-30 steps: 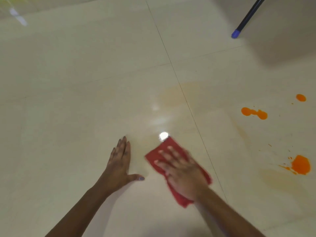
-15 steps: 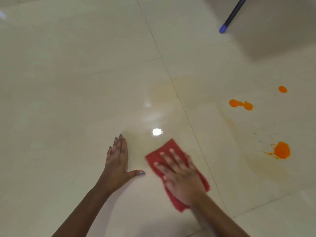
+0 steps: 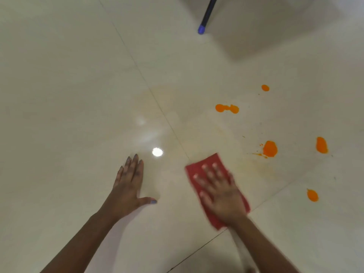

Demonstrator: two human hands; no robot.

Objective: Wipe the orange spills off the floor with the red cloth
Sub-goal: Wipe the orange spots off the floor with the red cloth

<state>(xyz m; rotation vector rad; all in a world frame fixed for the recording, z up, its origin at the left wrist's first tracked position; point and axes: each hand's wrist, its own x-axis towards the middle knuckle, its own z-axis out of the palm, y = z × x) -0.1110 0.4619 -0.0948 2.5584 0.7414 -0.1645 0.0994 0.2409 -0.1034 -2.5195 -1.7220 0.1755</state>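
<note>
My right hand [image 3: 218, 191] presses flat on the red cloth [image 3: 213, 161], fingers spread and straight, on the cream floor tiles [image 3: 78, 95]. My left hand [image 3: 129, 186] rests flat on the floor to the left of the cloth, fingers straight, thumb out. Several orange spills lie to the right: a double blob [image 3: 227, 108], a small dot [image 3: 265, 87], a large splash [image 3: 270, 148] close to the cloth's far right corner, another [image 3: 321, 145] further right, and one [image 3: 312, 195] nearer to me. Faint orange smears mark the floor around the cloth.
A dark pole with a blue tip [image 3: 201, 29] stands on the floor at the top, beside a grey shadow. A bright light reflection [image 3: 157, 152] shines on the tile between my hands. Grout lines cross under the cloth.
My right hand has slid the cloth to the right, across the grout line toward the orange splash. The view has shifted, bringing more spills into sight. My left hand stays planted.
</note>
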